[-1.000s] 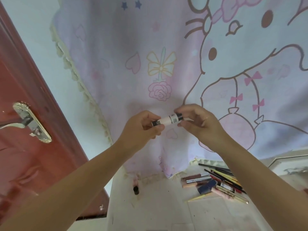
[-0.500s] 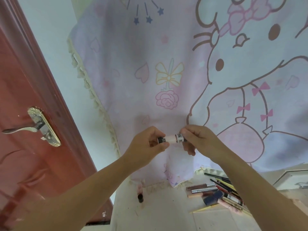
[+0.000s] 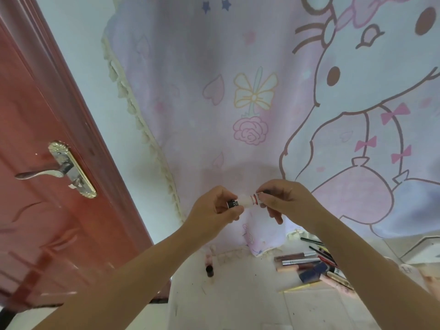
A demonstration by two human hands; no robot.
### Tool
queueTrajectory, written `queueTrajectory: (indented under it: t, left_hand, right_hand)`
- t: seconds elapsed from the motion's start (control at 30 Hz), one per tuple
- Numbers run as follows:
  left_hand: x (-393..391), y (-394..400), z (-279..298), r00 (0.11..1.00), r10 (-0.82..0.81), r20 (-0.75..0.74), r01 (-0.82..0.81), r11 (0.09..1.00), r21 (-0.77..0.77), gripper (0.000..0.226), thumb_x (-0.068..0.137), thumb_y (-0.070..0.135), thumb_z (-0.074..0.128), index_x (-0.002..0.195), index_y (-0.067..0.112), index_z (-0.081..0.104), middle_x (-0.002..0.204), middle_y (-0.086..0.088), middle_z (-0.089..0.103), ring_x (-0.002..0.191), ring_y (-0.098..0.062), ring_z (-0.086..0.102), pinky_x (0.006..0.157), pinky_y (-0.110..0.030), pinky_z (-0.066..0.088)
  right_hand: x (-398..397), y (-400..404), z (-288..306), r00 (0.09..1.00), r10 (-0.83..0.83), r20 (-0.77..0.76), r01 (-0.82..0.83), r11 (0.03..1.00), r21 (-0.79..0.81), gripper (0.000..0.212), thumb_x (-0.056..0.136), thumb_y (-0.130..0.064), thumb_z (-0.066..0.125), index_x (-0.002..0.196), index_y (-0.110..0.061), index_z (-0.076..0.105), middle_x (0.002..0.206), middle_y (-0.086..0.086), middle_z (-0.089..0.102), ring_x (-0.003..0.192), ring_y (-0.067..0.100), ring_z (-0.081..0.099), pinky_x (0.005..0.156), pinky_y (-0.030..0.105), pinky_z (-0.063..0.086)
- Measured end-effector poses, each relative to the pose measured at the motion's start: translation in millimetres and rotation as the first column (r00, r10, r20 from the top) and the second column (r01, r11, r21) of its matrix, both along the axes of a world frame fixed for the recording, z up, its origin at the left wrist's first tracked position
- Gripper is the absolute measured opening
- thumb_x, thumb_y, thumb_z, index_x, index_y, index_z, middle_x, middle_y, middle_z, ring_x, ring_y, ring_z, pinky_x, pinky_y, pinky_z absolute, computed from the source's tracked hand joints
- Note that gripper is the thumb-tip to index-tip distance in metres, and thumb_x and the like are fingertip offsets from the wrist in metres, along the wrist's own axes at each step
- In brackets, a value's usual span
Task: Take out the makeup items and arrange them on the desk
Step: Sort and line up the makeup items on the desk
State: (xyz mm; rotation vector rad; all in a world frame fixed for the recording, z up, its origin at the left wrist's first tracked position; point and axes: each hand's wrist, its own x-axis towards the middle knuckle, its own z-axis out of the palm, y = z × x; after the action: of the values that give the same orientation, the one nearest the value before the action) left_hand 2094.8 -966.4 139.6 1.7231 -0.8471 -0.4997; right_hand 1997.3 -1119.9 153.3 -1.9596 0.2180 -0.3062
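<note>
Both hands raised, L hand [image 3: 215, 210] & R hand [image 3: 287, 201] pinching tube [image 3: 245, 201] ends

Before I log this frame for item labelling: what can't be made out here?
- White tube, head view: both ends covered by the left hand and right hand; label print too small to read.
- Pile of pencils and tubes on the desk: right part hidden behind the right forearm; individual types unclear.
- Small dark-capped bottle: blurred, contents unknown.
</note>
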Motion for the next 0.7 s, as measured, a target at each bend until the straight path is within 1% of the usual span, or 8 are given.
queueTrajectory:
  t: [0.1, 0.17, 0.3, 0.4, 0.5, 0.57, 0.63, 0.7]
  left_hand:
    - [2, 1, -8, 0.999, -0.027, 0.035, 0.023, 0.993, 0.116, 0.017, 0.084, 0.011, 0.063, 0.086, 0.025, 0.053, 0.082, 0.004, 0.063, 0.071, -0.007, 0.061, 0.07, -0.013, 0.047]
    - [5, 2, -15, 0.985, -0.099, 0.14, 0.061, 0.965, 0.257, 0.012, 0.087, 0.014, 0.06, 0.096, 0.021, 0.057, 0.082, 0.012, 0.059, 0.076, -0.006, 0.056, 0.074, -0.013, 0.043]
    - [10, 4, -40, 0.946, -0.191, 0.26, 0.069, 0.907, 0.416, 0.02, 0.087, 0.019, 0.058, 0.106, 0.015, 0.061, 0.089, 0.012, 0.052, 0.086, -0.007, 0.052, 0.083, -0.021, 0.044]
    - [12, 3, -63, 0.932, -0.195, 0.305, 0.035, 0.888, 0.459, 0.023, 0.087, 0.02, 0.059, 0.108, 0.013, 0.062, 0.09, 0.008, 0.047, 0.079, -0.005, 0.045, 0.073, -0.015, 0.038]
    - [7, 1, -93, 0.974, -0.096, 0.207, -0.006, 0.897, 0.442, 0.022, 0.086, 0.017, 0.06, 0.107, 0.011, 0.062, 0.081, 0.012, 0.046, 0.075, -0.01, 0.048, 0.064, -0.015, 0.04]
    - [3, 3, -114, 0.993, 0.015, 0.118, -0.061, 0.914, 0.402, 0.013, 0.085, 0.014, 0.062, 0.098, 0.014, 0.063, 0.077, 0.015, 0.048, 0.067, -0.004, 0.048, 0.062, -0.013, 0.04]
    - [2, 11, -131, 0.989, 0.141, 0.052, -0.151, 0.914, 0.378, 0.01, 0.084, 0.013, 0.063, 0.083, 0.021, 0.057, 0.072, 0.015, 0.052, 0.065, 0.0, 0.049, 0.061, -0.006, 0.04]
    - [3, 23, -147, 0.964, 0.263, -0.03, -0.235, 0.903, 0.361, 0.015, 0.084, 0.01, 0.064, 0.084, 0.023, 0.055, 0.074, 0.011, 0.056, 0.069, -0.003, 0.054, 0.064, 0.0, 0.041]
  right_hand:
    - [4, -1, -9, 0.997, 0.053, -0.054, -0.058, 0.994, -0.091, 0.021, 0.083, -0.006, 0.06, 0.076, -0.026, 0.059, 0.06, -0.009, 0.057, 0.046, 0.001, 0.052, 0.051, 0.016, 0.048]
    - [8, 0, -16, 0.992, 0.064, -0.106, -0.077, 0.989, -0.126, 0.021, 0.082, -0.008, 0.063, 0.075, -0.028, 0.058, 0.064, -0.006, 0.057, 0.047, 0.0, 0.053, 0.053, 0.014, 0.049]
    - [12, 6, -35, 0.974, 0.072, -0.215, -0.097, 0.989, -0.11, 0.018, 0.08, -0.012, 0.066, 0.082, -0.028, 0.058, 0.069, -0.011, 0.061, 0.052, 0.0, 0.056, 0.058, 0.008, 0.048]
    - [15, 6, -55, 0.952, 0.096, -0.29, -0.116, 0.992, -0.054, 0.022, 0.083, -0.016, 0.063, 0.092, -0.033, 0.054, 0.076, -0.018, 0.062, 0.062, -0.003, 0.06, 0.066, 0.009, 0.047]
    - [14, 1, -81, 0.952, 0.025, -0.304, -0.012, 0.999, 0.046, 0.01, 0.092, -0.018, 0.049, 0.094, -0.026, 0.054, 0.079, -0.012, 0.059, 0.06, -0.002, 0.058, 0.058, 0.008, 0.045]
    - [11, -5, -109, 0.929, -0.068, -0.363, 0.089, 0.995, 0.04, 0.021, 0.095, -0.02, 0.041, 0.094, -0.008, 0.059, 0.079, -0.001, 0.059, 0.067, 0.01, 0.055, 0.056, 0.009, 0.041]
    - [5, -9, -146, 0.873, -0.124, -0.472, 0.063, 0.988, -0.143, 0.031, 0.096, -0.02, 0.04, 0.1, 0.003, 0.06, 0.088, 0.008, 0.062, 0.08, 0.02, 0.055, 0.062, 0.015, 0.038]
    - [-2, -9, -183, 0.82, -0.134, -0.557, -0.066, 0.944, -0.324, 0.031, 0.096, -0.024, 0.041, 0.108, -0.003, 0.06, 0.11, 0.01, 0.064, 0.102, 0.023, 0.056, 0.08, 0.023, 0.037]
